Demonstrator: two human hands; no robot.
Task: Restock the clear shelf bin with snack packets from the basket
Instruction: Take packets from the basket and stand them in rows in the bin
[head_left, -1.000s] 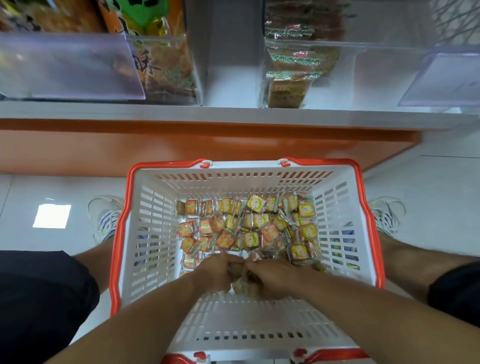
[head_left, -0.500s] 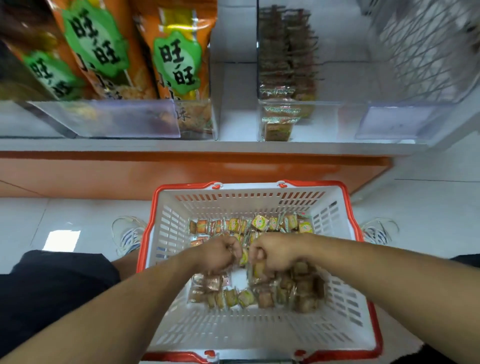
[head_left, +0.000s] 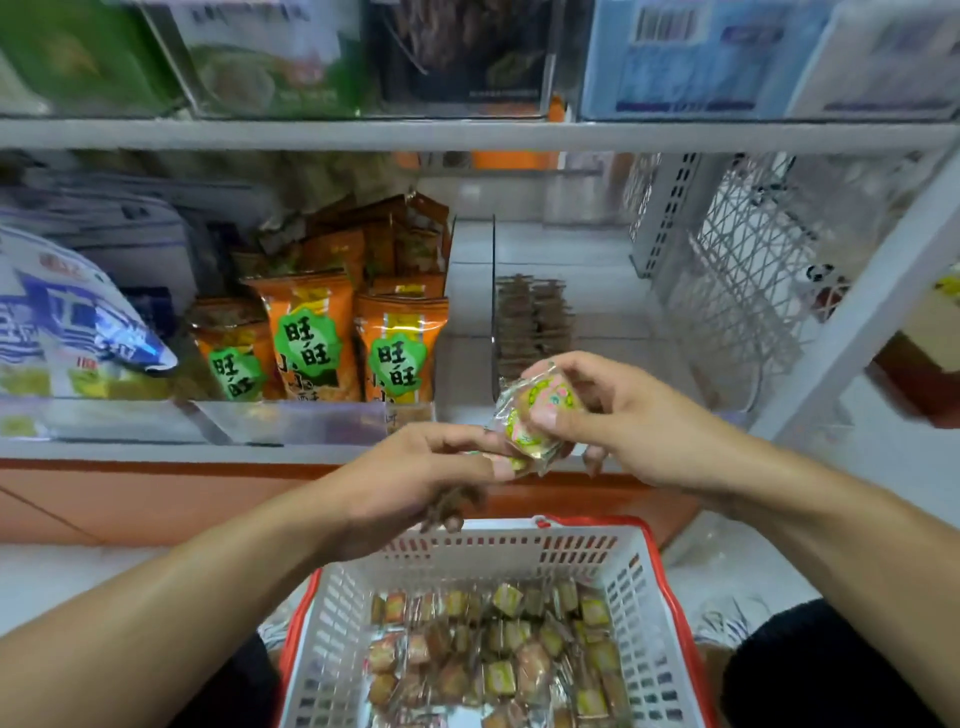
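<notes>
both hands have risen out of the basket to shelf height. right hand pinches snack packets between thumb and fingers, just before the clear bin; left hand closes on their lower edge. more packets lie in the basket below.

Red-rimmed white plastic basket on the floor, bottom centre, below and in front of the lower white shelf. Loose small square snack packets inside the basket. Left hand and right hand raised above the basket's far rim, between basket and shelf, touching at a stack of small clear-wrapped snack packets. Behind the hands, clear plastic shelf bin on the shelf, row of packets along its left wall. Left of the bin, orange snack bags with green labels. Right of the bin, white wire mesh divider. Upper shelf above everything.
</notes>
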